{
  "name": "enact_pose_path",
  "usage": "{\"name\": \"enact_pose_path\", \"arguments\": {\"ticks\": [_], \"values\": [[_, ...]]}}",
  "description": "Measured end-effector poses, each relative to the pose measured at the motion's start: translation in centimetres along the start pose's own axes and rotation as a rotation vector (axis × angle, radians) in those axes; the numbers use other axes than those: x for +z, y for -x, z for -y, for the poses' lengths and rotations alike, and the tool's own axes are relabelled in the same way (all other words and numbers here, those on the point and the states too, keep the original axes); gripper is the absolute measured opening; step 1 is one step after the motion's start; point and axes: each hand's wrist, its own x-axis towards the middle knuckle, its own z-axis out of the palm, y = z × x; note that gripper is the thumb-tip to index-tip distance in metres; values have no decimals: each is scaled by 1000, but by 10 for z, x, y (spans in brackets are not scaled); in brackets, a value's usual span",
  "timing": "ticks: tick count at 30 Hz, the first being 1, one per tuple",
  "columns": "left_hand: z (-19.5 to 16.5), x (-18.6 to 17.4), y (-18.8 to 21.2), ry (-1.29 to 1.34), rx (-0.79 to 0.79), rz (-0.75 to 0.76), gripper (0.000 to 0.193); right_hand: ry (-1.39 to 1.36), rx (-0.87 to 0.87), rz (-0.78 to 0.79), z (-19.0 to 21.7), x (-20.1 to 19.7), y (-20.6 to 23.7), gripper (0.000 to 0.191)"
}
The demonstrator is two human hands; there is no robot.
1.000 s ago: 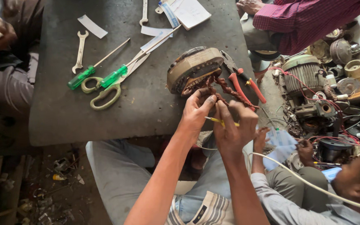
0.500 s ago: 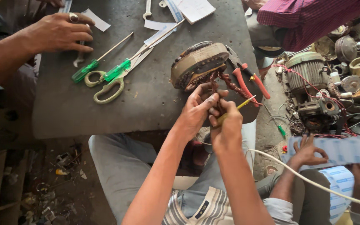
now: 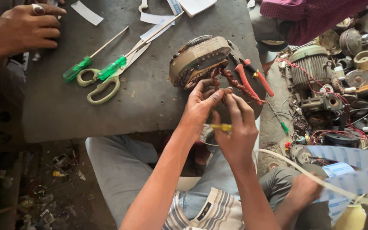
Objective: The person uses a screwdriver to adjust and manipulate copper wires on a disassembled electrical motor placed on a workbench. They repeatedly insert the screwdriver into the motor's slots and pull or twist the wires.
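Left hand [image 3: 202, 106]: fingers pinched on the copper winding leads [image 3: 218, 79] at the near side of the motor stator [image 3: 199, 59]; thumb tip met the right hand's forefinger.
Right hand [image 3: 235, 127]: closed narrowly around a thin yellow-handled tool [image 3: 220, 127], forefinger stretched up to the same leads.
Motor stator: lay tilted on the bench [image 3: 141, 106], near its right edge, windings facing the hands.
Red-handled pliers [image 3: 252, 79]: just beside the stator on its right, handles running out to the bench's right edge.
Scissors [image 3: 107, 81]: left of the stator, well apart from it, crossed by two green-handled screwdrivers [image 3: 111, 68].
Open room: a bare strip of bench lay between the scissors and the near edge; the right edge was crowded by stator, pliers and both hands.
Beyond the right edge: a grey finned motor [image 3: 309, 64] with red wires and loose parts on the floor.
Other people: a ringed hand [image 3: 26, 27] rested at the bench's far left corner; another hand [image 3: 303, 191] held blue-lined paper [image 3: 354, 166] at lower right.
Change from half a second before: both hands sat in the same place on the leads; the ringed hand had stayed at the corner; the lower-right hand had dropped lower with the paper.
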Motion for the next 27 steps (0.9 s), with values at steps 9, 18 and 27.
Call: {"name": "enact_pose_path", "arguments": {"ticks": [9,18,27], "values": [[6,4,-5,-49,19,-86,24,-131,306,97,-24,31,1,15],[-4,4,-7,34,-57,-85,24,-1680,1213,290,-47,34,0,19],[-9,2,-7,59,-90,-65,30,-783,740,103,-11,19,8,33]]}}
